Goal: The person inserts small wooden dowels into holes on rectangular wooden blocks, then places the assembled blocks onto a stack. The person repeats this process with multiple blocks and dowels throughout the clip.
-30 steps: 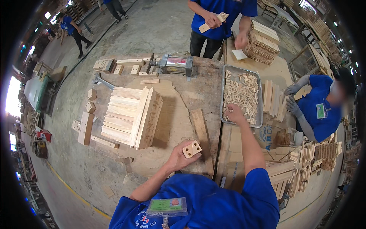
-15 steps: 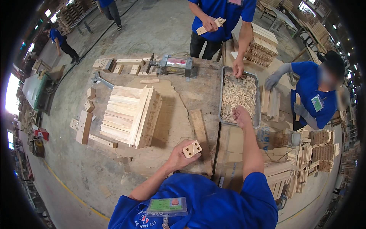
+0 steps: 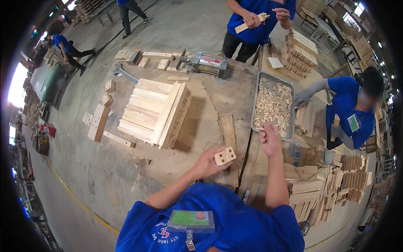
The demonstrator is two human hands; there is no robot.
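My left hand (image 3: 208,163) is closed around a pair of wooden blocks (image 3: 225,156), held side by side with their drilled ends turned up. Round holes show in those ends. At the near edge of a metal tray (image 3: 253,114), my right hand (image 3: 272,142) pinches a small wooden dowel (image 3: 262,129); whether it holds more than one I cannot tell. Many loose dowels (image 3: 273,101) lie in the tray. Left of my left hand stands a stack of wooden strips (image 3: 152,110) on the worn tabletop.
A pneumatic cylinder (image 3: 208,64) sits at the table's far edge, near a wrench (image 3: 126,73). Drilled blocks (image 3: 98,122) lie at the left. A co-worker opposite (image 3: 256,25) holds wooden pieces; another co-worker's gloved hand (image 3: 301,98) is beside the tray. Wood piles (image 3: 308,193) stand at right.
My right hand has drawn back from the dowels to the tray's near edge with a dowel in its fingers. The co-worker opposite has lifted a hand out of the tray.
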